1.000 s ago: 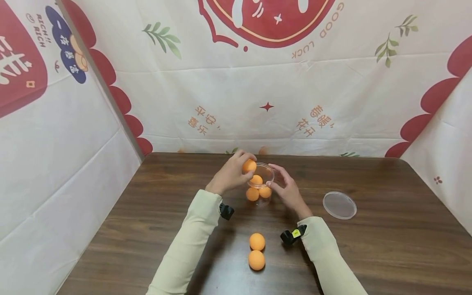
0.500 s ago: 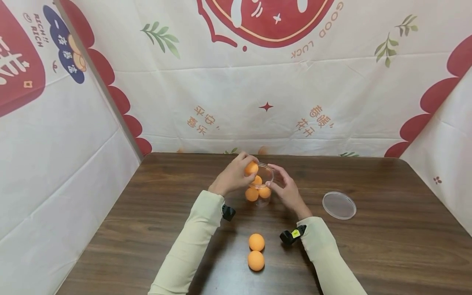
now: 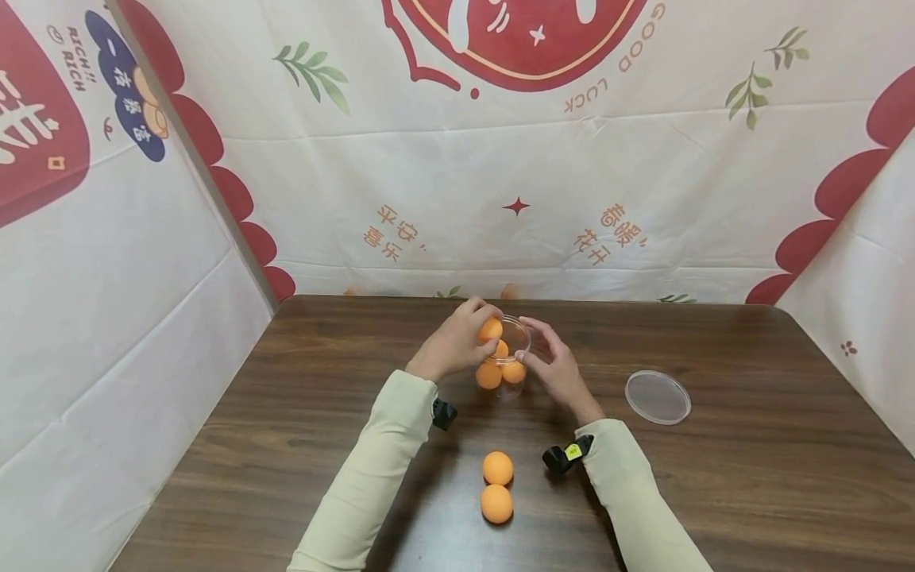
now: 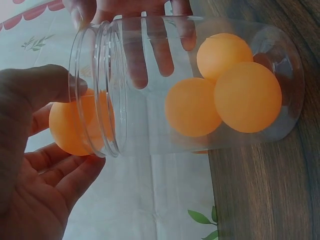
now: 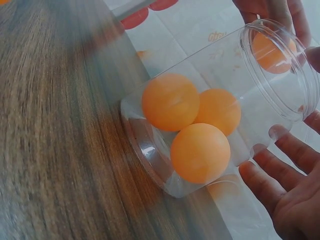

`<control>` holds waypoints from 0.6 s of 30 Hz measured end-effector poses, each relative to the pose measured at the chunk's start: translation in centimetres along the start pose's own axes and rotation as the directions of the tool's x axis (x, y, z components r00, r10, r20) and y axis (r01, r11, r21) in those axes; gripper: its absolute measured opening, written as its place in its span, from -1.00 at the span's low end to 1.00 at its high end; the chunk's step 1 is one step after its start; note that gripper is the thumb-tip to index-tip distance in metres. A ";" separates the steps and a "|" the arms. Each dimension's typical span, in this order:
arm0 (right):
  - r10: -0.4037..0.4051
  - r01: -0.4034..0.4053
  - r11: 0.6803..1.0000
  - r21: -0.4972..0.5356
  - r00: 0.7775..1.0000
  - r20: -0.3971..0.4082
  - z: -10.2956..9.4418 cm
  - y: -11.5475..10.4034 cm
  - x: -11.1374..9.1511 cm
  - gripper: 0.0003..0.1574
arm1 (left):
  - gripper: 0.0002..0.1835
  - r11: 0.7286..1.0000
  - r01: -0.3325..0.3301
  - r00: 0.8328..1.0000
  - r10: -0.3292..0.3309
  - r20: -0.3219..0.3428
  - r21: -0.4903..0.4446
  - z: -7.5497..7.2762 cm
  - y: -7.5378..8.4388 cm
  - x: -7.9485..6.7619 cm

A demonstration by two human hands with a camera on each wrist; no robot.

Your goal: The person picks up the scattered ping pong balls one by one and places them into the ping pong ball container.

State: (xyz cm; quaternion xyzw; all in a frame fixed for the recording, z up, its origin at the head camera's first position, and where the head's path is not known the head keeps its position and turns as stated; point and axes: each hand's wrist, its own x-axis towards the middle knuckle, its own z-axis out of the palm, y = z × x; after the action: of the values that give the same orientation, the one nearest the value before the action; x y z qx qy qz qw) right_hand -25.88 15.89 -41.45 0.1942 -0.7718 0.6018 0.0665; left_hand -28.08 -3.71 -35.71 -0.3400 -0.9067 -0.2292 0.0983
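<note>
A clear plastic jar [image 4: 150, 125] stands upright on the table with its mouth uncovered. Three orange ping-pong balls [image 4: 248, 97] lie at its bottom. My left hand [image 3: 453, 342] pinches another orange ping-pong ball [image 4: 67, 127] between thumb and fingers, at the jar's rim and partly inside the mouth. From the other side, my right hand [image 3: 556, 367] holds the jar near its top, thumb at the rim and fingers spread along the wall. In the right wrist view, the pinched ball shows through the clear rim [image 5: 280, 75].
Two more orange ping-pong balls, a farther one [image 3: 497, 469] and a nearer one [image 3: 496, 504], sit together on the brown wooden table [image 3: 286, 445] between the forearms. A round clear lid [image 3: 658, 397] lies flat to the right. A printed cloth [image 3: 457, 175] hangs behind the table.
My left hand has shifted slightly right and down, bringing the pinched ball to the jar's mouth. The right hand and jar stay in place, as do the lid and the two loose balls.
</note>
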 end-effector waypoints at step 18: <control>-0.019 0.019 0.999 0.030 1.000 0.004 -0.2 2.1 0.5 -0.36 | -0.61 0.999 0.020 0.999 -0.019 0.036 -0.030 0.0 -0.3 0.1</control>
State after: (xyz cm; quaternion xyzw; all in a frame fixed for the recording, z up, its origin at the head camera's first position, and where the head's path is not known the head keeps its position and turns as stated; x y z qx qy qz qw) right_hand -27.14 16.44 -43.13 0.2038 -0.7611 0.6121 0.0676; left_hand -28.32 -3.88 -35.75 -0.3364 -0.9081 -0.2379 0.0748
